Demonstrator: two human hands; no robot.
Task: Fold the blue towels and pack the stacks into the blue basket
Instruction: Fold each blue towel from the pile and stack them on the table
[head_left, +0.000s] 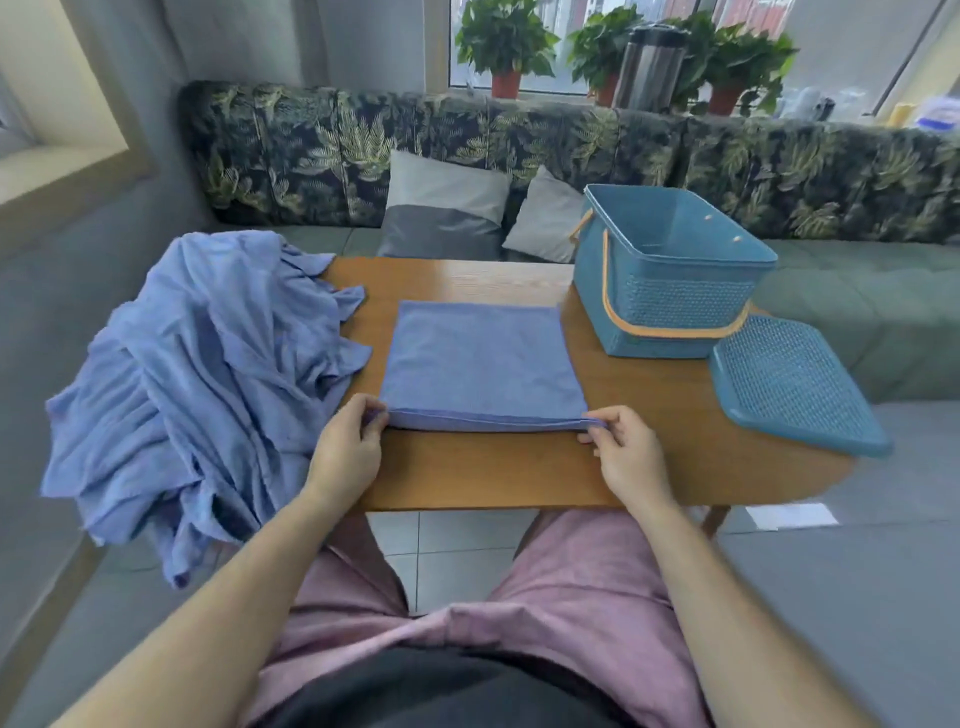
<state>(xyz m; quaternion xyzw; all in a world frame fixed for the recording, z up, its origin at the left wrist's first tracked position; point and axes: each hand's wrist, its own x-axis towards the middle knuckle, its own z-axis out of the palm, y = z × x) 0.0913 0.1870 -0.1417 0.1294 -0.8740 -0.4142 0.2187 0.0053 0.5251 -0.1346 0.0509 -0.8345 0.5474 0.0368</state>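
A folded towel (480, 358) lies flat in the middle of the desk (467, 470). The left grip (345, 447) pinches its near left corner and the right grip (626, 452) pinches its near right corner. A heap of unfolded towels (197, 374) sits at 9 o'clock. The open basket (670, 296) stands at 2 o'clock, with its lid (795, 384) at 3 o'clock.

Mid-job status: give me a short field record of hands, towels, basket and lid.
flat towel: folded, lying centre of table
left hand: pinches its near-left corner
right hand: pinches its near-right corner
towel pile: unfolded, heaped at table's left end
basket: open, far right, no towels visible inside
lid: off, lying right of basket
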